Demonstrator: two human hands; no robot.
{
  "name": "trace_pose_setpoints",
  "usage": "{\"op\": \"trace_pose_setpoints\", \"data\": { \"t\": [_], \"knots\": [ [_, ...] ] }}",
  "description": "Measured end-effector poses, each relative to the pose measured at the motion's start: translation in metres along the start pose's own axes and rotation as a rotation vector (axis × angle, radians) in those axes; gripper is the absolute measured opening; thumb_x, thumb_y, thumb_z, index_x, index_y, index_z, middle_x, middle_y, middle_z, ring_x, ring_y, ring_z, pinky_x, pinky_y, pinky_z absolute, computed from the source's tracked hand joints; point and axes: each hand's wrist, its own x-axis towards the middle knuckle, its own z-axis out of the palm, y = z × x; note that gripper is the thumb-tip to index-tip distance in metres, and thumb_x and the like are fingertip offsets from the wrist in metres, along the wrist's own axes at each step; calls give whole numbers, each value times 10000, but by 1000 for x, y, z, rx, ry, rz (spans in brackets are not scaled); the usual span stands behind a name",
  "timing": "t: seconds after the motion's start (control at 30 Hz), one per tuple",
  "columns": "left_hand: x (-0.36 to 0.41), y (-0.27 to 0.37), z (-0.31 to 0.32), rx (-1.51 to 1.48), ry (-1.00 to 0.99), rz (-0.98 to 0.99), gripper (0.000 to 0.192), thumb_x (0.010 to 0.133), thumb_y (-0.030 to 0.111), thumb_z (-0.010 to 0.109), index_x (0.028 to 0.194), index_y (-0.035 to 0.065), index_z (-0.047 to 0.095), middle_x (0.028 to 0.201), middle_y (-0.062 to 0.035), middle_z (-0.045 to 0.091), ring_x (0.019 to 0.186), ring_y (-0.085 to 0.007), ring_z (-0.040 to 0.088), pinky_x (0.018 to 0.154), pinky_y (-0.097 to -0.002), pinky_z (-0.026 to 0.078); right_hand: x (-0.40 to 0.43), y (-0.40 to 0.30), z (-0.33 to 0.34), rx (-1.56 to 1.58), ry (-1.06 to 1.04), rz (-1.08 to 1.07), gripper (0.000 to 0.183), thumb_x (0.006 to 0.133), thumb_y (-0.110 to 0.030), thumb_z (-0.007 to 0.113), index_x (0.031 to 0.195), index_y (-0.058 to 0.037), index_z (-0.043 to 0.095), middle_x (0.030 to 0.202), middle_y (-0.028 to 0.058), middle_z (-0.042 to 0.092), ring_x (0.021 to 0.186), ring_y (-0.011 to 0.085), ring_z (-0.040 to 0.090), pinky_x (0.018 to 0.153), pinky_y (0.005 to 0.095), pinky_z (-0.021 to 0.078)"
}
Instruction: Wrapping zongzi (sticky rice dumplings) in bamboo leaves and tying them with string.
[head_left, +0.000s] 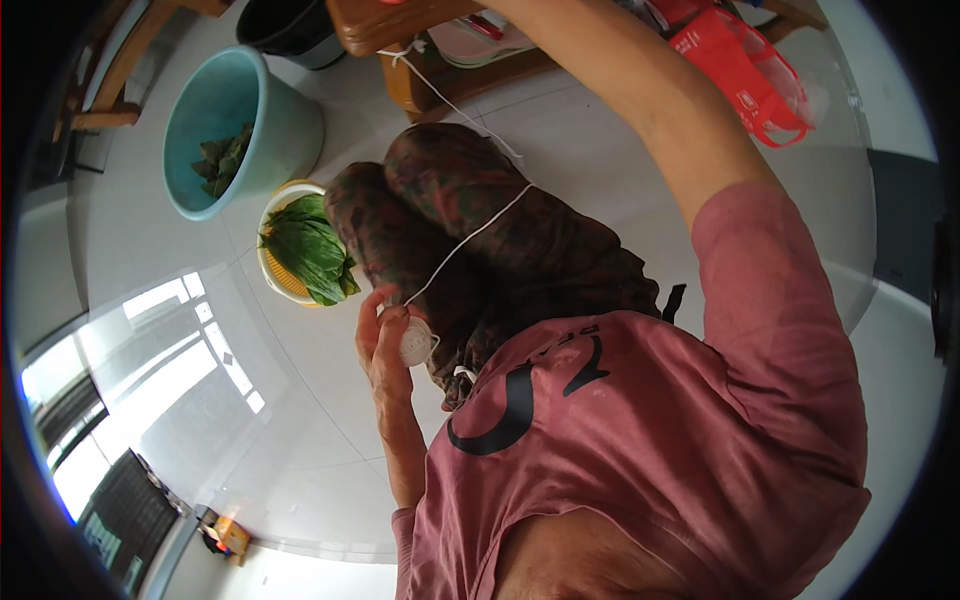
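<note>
My left hand (382, 334) grips a ball of white string (416, 343) beside my left thigh. From it a strand of string (480, 231) runs taut over both thighs and drops out of sight past the right one. Another white string (457, 109) hangs from a knot (417, 46) at the corner of a brown wooden piece of furniture (367, 22); whether the two strands join cannot be told. My right arm stretches over that furniture, and its hand lies beyond the top edge. Left of my knees, green leaves (307, 244) lie in a yellow-and-white basket (271, 277).
A light-blue bucket (300, 120) holding darker leaves (223, 161) stands behind the basket, with a black bucket (289, 30) farther back. At the upper right lies a red bag (739, 71). Wooden furniture (112, 75) stands at the upper left on the glossy tiled floor (300, 420).
</note>
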Motion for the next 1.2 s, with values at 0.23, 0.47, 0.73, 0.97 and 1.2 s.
{"op": "trace_pose_setpoints", "data": {
  "t": [0.23,0.47,0.73,0.97,1.2],
  "knots": [
    [-13,-17,-26,158,97,-79,214,763,150,502,883,-14,570,750,-98,600,622,-142,559,560,-232,446,-6,-51,-148,1299,-148,444,310,864,-190,408,1058,38,488,896,177,572,834,256,562,704,329,453],
    [-11,-6,4,-49,123,0,137,771,119,486,851,24,544,778,-94,591,680,-136,541,587,-219,429,-133,-119,-211,2029,-802,829,379,811,-119,573,1150,-17,440,698,-36,439,612,27,402,601,188,376],
    [-17,-6,9,-163,20,68,161,763,82,472,918,38,463,775,-94,575,674,-115,528,582,-219,428,-172,-152,-245,1687,-1263,587,502,692,-368,706,1020,-26,540,819,40,565,726,109,522,667,246,429],
    [-26,-15,6,-200,-133,18,272,729,117,552,953,14,437,806,-96,576,705,-125,540,591,-233,451,-177,-186,-227,1857,-1118,808,558,707,-396,687,1060,0,516,920,82,583,864,128,535,752,260,425],
    [-34,-33,8,90,-93,123,493,622,196,734,1021,12,508,833,-74,561,678,-124,553,593,-241,474,-163,-192,-220,1981,-850,930,376,747,-215,678,1004,7,517,867,70,598,811,103,565,752,219,448]
  ]
}}
